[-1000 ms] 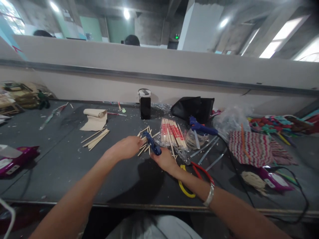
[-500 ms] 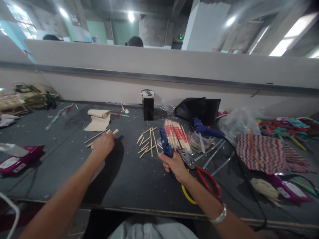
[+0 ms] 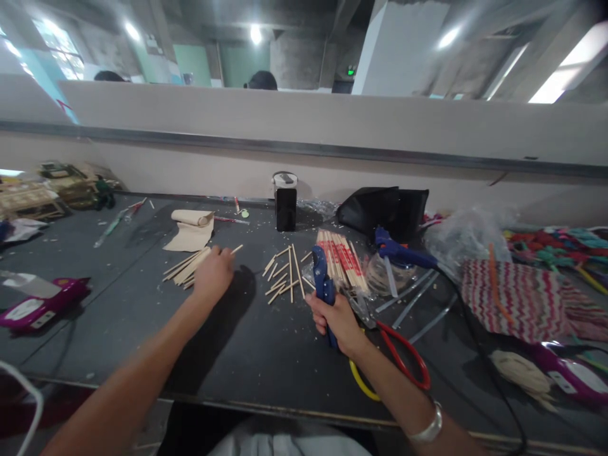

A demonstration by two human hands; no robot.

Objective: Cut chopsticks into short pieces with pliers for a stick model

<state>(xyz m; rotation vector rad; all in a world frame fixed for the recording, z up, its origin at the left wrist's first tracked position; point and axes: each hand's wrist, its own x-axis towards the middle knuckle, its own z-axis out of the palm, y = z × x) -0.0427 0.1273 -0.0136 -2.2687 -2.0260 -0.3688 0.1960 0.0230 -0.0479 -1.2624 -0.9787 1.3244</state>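
My left hand is closed over the table, with a thin wooden stick poking out past its fingers. Just left of that hand lies a bundle of similar wooden sticks. Wrapped in my right hand is a blue hand tool that looks like a pipe cutter, its head pointing up and away from me. Between the hands, several loose cut sticks are scattered. Behind the blue tool lies a pack of sticks in red-printed wrapping.
Scissors with red and yellow handles lie under my right forearm. A blue glue gun rests at the right, its cord running to the front edge. Rolled beige cloth, a black phone and a black pouch stand farther back.
My left hand has moved right, away from the bundle of sticks, which now shows more fully, with a stick in its fingers. My right hand keeps its hold on the blue tool.
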